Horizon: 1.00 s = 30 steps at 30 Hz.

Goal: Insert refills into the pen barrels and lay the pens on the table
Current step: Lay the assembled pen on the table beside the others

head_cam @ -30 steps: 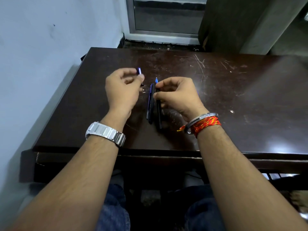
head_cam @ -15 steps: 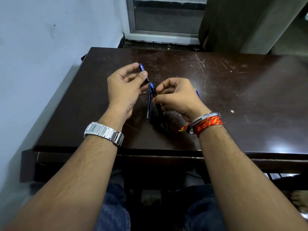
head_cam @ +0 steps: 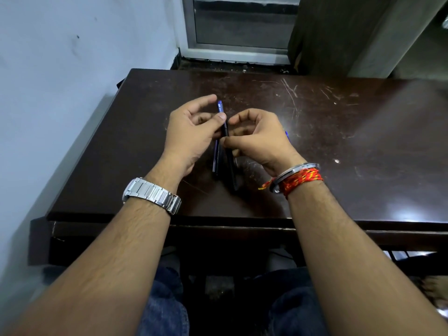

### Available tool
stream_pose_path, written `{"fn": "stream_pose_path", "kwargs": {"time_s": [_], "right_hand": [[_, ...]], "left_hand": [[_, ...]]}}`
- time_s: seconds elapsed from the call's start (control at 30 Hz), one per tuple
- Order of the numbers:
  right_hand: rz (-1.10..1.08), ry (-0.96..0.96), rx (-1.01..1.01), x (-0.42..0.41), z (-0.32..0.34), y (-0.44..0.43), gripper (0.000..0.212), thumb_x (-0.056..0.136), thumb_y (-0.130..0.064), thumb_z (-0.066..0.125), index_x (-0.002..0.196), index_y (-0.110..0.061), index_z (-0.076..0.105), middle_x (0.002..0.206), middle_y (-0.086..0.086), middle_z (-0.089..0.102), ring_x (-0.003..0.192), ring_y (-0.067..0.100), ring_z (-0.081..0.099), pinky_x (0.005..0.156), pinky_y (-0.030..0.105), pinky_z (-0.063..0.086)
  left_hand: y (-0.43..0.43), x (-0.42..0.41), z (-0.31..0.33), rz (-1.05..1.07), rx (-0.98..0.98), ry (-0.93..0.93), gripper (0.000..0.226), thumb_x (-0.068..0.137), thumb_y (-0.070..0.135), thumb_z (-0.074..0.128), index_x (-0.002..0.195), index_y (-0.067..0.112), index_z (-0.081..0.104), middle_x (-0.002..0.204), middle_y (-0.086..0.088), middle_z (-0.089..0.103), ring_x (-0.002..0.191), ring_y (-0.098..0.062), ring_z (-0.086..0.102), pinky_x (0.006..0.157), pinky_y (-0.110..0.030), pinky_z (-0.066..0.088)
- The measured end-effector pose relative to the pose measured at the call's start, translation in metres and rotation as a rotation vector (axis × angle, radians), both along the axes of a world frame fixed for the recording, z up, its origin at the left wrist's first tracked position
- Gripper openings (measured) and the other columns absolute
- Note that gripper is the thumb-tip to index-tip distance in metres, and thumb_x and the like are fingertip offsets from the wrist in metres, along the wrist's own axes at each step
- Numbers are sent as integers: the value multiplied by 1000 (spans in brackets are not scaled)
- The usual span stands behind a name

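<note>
Above the dark table (head_cam: 339,146), both hands pinch a slim black pen (head_cam: 229,156), blue-capped.

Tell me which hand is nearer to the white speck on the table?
Right. The right hand is beside the white speck, with bare table between; the left hand lies beyond it.
</note>
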State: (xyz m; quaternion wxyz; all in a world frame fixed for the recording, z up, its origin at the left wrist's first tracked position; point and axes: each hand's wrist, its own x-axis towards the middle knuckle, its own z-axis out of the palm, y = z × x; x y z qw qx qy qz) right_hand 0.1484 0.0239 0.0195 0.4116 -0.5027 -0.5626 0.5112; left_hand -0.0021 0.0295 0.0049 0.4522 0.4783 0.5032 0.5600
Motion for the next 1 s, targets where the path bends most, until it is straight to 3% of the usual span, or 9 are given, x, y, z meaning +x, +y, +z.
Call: {"fn": "stream_pose_path", "kwargs": {"time_s": [0.1,0.2,0.3,0.43,0.57,0.77,0.9,1.0], "right_hand": [[8,21,40,1,-5,1,53,75,4,80,119,-18,58,83,17,74,62,18,67,58,30,55],[37,19,59,5,-7,5,78,75,-1,80,142,-25,47,89,19,76,72,20,73,71,33,61],[27,-8,72,6,-7,7,78,76,-3,80,144,-24,47,88,16,77,85,25,76,86,43,61],[-18,-13,106,5,-7,7,72,78,-3,79,140,-24,49,84,11,74,78,22,71,89,50,59],[-18,27,124,6,-6,8,77,80,-1,77,146,-22,43,73,-2,69,72,17,68,83,46,59],[19,-133,149,14,-2,6,86,74,-15,85,146,-31,40,65,-5,67,61,6,64,69,28,59],[-7,-258,187,14,0,3,84,76,-21,83,146,-35,38,58,-3,65,56,10,64,71,34,60],[-67,-265,211,12,1,3,80,75,-20,83,143,-35,43,58,-3,66,54,10,65,64,30,59]], "left_hand": [[-2,3,1,-67,-5,89,33,89,7,73,117,24,70,81,-1,72,83,-13,70,95,-45,58],[-6,4,4,-130,-30,107,31,87,2,71,107,26,72,85,-2,72,80,-13,70,88,-41,60],[-9,2,6,-174,-67,112,33,82,-1,67,99,28,72,95,-5,70,84,-16,70,77,-35,63],[-13,0,8,-226,-161,130,32,83,-6,68,101,20,62,85,-5,67,59,-7,64,55,-23,55],[-19,0,10,-288,-189,215,36,79,-7,74,101,20,65,84,-17,71,64,-18,65,59,-27,56],[-21,0,9,-244,-145,267,68,78,-8,77,137,13,51,80,-9,79,69,-19,75,63,-32,62],[-23,4,9,-217,-111,293,71,77,-1,82,138,17,48,78,-14,78,80,-38,75,79,-52,61],[-23,4,9,-203,-94,290,71,75,5,85,134,20,49,78,-16,77,83,-41,75,81,-54,61]]}}
